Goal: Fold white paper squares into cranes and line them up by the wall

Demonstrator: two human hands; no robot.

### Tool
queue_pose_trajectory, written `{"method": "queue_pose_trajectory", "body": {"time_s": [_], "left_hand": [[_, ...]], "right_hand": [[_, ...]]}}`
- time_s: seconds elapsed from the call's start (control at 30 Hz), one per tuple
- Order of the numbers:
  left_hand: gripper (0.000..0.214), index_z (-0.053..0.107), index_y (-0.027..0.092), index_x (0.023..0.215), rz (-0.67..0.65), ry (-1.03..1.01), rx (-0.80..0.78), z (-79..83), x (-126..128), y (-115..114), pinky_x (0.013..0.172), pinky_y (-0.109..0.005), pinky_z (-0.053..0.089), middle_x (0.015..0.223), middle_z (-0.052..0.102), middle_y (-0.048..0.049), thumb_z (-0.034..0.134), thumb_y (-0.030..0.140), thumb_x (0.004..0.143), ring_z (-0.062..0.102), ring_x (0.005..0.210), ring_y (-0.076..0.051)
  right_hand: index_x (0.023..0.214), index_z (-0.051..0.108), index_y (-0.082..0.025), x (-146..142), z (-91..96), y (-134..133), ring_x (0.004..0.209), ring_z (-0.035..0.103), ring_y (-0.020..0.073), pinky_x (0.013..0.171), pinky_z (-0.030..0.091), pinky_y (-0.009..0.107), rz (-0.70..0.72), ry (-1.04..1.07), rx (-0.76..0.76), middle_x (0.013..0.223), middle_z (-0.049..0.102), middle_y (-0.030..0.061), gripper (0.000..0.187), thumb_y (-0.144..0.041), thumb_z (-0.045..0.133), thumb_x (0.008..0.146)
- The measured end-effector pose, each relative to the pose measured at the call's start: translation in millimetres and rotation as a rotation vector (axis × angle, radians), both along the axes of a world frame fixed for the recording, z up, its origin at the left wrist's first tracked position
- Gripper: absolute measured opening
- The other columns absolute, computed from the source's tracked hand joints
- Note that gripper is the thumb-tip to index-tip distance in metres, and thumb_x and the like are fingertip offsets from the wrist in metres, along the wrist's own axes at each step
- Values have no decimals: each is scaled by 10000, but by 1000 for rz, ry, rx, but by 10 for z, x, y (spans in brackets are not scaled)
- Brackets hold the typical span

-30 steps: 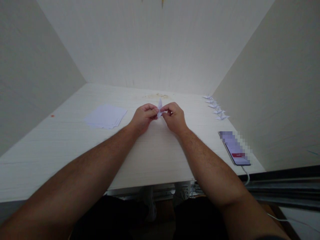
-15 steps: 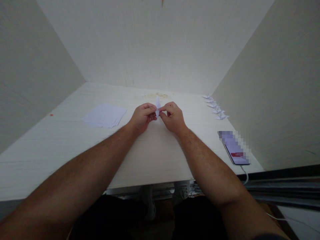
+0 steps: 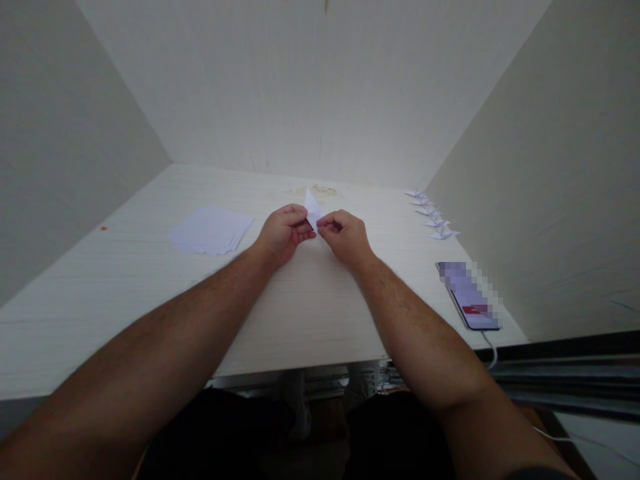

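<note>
A small white folded paper with a pointed top is held up over the middle of the table. My left hand pinches its left side between thumb and fingers, the lower fingers curled beneath. My right hand is closed, thumb against forefinger, on the paper's lower right edge. The fingertips hide the lower part of the paper.
A stack of white paper sheets lies on the table to the left. Several folded paper cranes line the right wall. Nearer, a phone lies with a white cable over the table's edge.
The folded paper has turned and leans left, showing a broader face. My right fingertips have shifted slightly down along its edge. My left hand has barely moved.
</note>
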State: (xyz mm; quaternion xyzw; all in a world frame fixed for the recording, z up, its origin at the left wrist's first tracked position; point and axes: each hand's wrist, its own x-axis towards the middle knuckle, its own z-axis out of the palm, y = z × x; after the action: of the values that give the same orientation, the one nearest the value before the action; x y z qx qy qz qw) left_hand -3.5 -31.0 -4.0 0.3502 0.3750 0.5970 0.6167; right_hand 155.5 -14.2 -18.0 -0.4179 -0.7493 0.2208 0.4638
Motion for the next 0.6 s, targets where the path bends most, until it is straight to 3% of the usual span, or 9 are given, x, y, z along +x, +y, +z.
{"method": "queue_pose_trajectory", "body": {"time_s": [0.17,0.33,0.5,0.6], "left_hand": [[106,588,153,756,31,25,19,-28,29,10,654,-288,569,680,645,-16,692,160,777,654,617,-126],[193,678,108,830,59,82,48,-75,52,14,742,-339,597,781,714,-74,798,229,740,691,693,-150],[431,698,86,984,64,71,75,-95,55,1,889,-426,599,830,722,-63,869,113,589,720,766,-174],[473,688,87,1023,76,76,86,-91,60,-4,906,-460,600,783,707,-37,855,78,581,720,729,-169]], "right_hand": [[810,752,-206,-12,14,-8,690,567,121,696,490,277,46,68,-48,769,649,0,106,-137,681,774],[787,748,-217,-6,-8,21,695,578,127,712,498,290,19,91,-74,762,659,-1,68,-167,707,765],[786,733,-203,-8,-58,58,707,590,132,700,495,288,34,177,-129,769,667,3,45,-193,713,747],[802,731,-200,-11,-73,64,714,588,130,682,489,279,42,213,-160,785,679,6,68,-224,722,740]]}}
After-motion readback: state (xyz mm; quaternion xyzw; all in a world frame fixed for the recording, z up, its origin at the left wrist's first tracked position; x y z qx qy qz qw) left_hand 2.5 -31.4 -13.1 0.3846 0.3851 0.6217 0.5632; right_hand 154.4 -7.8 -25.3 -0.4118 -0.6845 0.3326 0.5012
